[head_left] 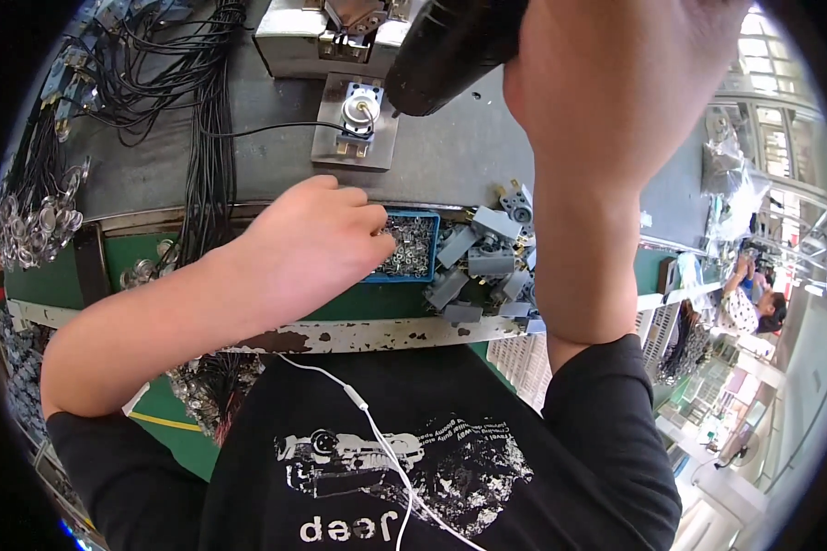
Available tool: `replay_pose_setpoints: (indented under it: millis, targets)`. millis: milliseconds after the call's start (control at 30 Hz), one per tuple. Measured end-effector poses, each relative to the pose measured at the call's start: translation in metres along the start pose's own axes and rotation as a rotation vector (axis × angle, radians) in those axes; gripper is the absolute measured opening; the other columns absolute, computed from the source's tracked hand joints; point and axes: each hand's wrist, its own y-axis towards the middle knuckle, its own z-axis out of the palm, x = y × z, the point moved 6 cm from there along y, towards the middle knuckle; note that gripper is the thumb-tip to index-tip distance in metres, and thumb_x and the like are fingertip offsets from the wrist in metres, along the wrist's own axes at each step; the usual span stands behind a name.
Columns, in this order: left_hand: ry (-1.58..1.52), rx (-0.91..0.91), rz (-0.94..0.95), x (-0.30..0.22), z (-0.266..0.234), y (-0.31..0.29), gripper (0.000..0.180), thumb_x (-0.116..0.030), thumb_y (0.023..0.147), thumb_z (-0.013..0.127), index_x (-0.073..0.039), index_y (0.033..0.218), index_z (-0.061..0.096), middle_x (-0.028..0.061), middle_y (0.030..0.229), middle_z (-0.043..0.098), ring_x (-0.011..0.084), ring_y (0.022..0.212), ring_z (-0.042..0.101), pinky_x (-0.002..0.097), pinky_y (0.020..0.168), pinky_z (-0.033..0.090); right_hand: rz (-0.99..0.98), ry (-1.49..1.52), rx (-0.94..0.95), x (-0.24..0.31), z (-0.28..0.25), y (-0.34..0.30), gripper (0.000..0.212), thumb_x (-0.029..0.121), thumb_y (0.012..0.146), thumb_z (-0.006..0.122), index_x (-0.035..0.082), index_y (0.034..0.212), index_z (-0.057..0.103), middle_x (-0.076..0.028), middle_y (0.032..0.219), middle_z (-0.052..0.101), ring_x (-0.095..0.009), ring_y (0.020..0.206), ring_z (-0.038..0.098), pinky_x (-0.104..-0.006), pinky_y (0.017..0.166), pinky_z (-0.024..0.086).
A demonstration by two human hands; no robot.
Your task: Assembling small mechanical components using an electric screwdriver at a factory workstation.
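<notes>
My left hand (326, 230) is at the left side of a blue tray (436, 248) of small metal terminals (409, 243). Its fingers are curled together, and whatever they pinch is hidden. My right hand (611, 87) is raised high at the upper right, beside a thick black cylindrical tool (450, 55); it appears to grip it, though its fingers are mostly out of sight. Left of the tool's tip, a grey-blue socket part (362, 118) with a round metal disc and brass prongs sits on a square metal block (326, 151). A black wire (276, 129) runs left from it.
Grey plastic housings (492, 262) are heaped right of the tray. Bundled black wires (211, 138) hang over the bench at left, with metal discs (41, 220) at their ends. A metal fixture (289, 41) stands behind the block. Another person (744, 308) is at far right.
</notes>
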Motion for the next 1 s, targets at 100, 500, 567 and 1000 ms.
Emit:
replay_pose_setpoints:
  millis: [100,500,567,1000]
  targets:
    - [0.120,0.052,0.104,-0.007,0.013,0.001,0.004,-0.017,0.076,0.068,-0.013,0.077,0.068,-0.0004,0.080,0.064,0.0186,0.089,0.063,0.0338,0.077,0.046,-0.032,0.076,0.047,0.018,0.008,-0.001,0.053,-0.007,0.090,0.075,0.000,0.133,0.045,-0.010,0.090,0.069,-0.014,0.066,0.066,-0.0269,0.055,0.055]
    - [-0.169,0.028,0.052,-0.009,0.011,0.003,0.009,-0.012,0.080,0.064,-0.008,0.086,0.060,0.0072,0.080,0.062,0.0267,0.082,0.067,0.0403,0.073,0.054,-0.382,-0.186,0.058,-0.005,0.057,0.044,0.059,-0.004,0.091,0.074,0.003,0.137,0.038,-0.010,0.091,0.067,-0.014,0.067,0.065,-0.0269,0.054,0.054]
    - [-0.204,0.045,0.081,-0.009,0.010,0.002,0.011,-0.011,0.080,0.064,-0.006,0.089,0.061,0.0069,0.081,0.065,0.0269,0.084,0.069,0.0407,0.075,0.054,-0.187,-0.573,-0.092,0.000,0.072,0.028,0.060,-0.007,0.091,0.073,0.003,0.138,0.038,-0.010,0.095,0.066,-0.014,0.072,0.066,-0.0255,0.057,0.055]
    - [-0.199,-0.377,-0.235,0.044,-0.075,-0.012,0.004,-0.006,0.085,0.066,-0.007,0.090,0.067,0.0102,0.085,0.071,0.0303,0.082,0.070,0.0431,0.079,0.053,-0.087,-0.403,0.073,-0.020,0.074,0.039,0.066,-0.008,0.092,0.070,0.004,0.144,0.033,-0.010,0.118,0.059,-0.013,0.091,0.064,-0.0262,0.072,0.056]
